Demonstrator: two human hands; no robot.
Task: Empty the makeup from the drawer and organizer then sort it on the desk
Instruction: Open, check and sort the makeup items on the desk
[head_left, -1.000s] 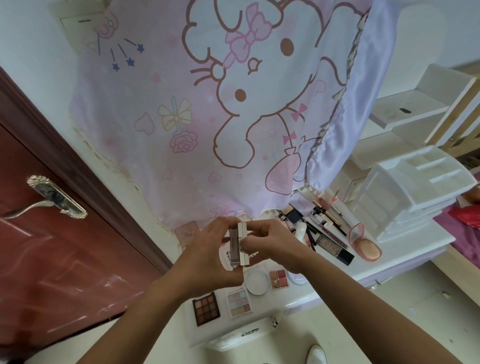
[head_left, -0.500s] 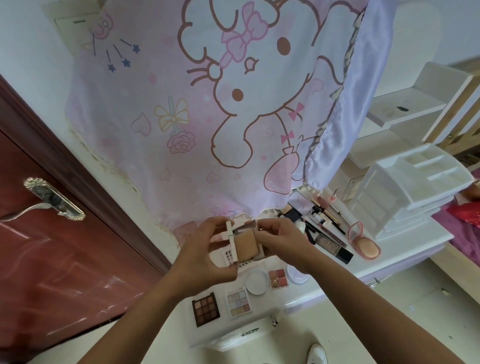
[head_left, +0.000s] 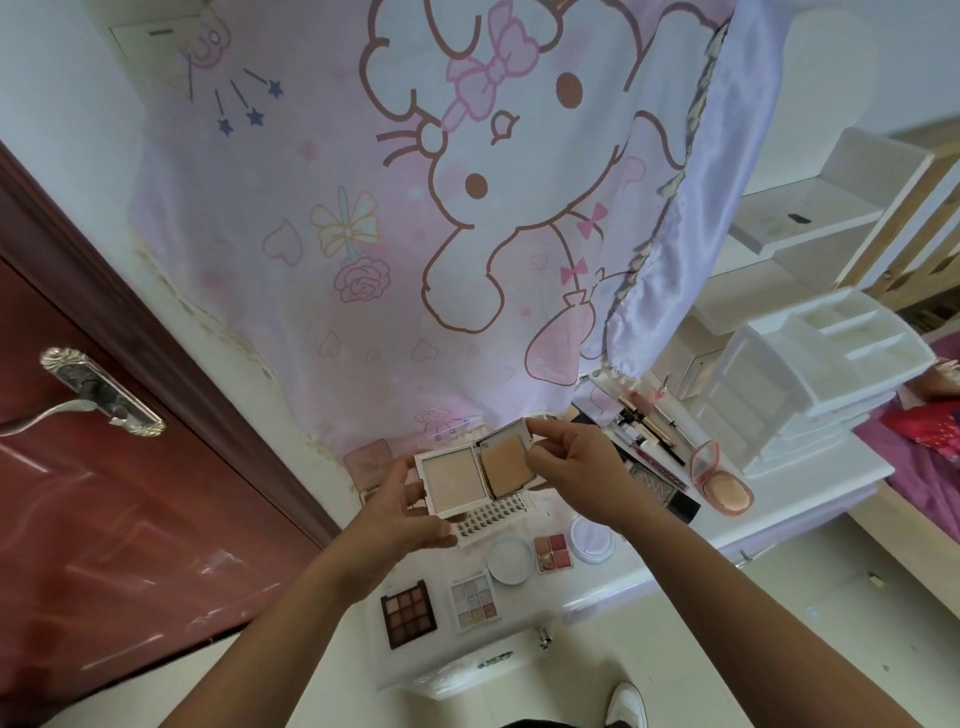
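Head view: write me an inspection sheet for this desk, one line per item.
Surface: white desk, makeup spread across it.
Job's things: compact held open above the desk; dark palette, pale palette, blush quad, round case and pink compact lie on the desk; organizer at the desk's right end, top trays look empty.
Clutter: pencils and tubes heaped beside the organizer.
Hands: left hand holds the compact's pale half; right hand pinches its tan half.
Cables: nothing seen.
Surroundings: cartoon curtain behind, red door left, white shelf right.
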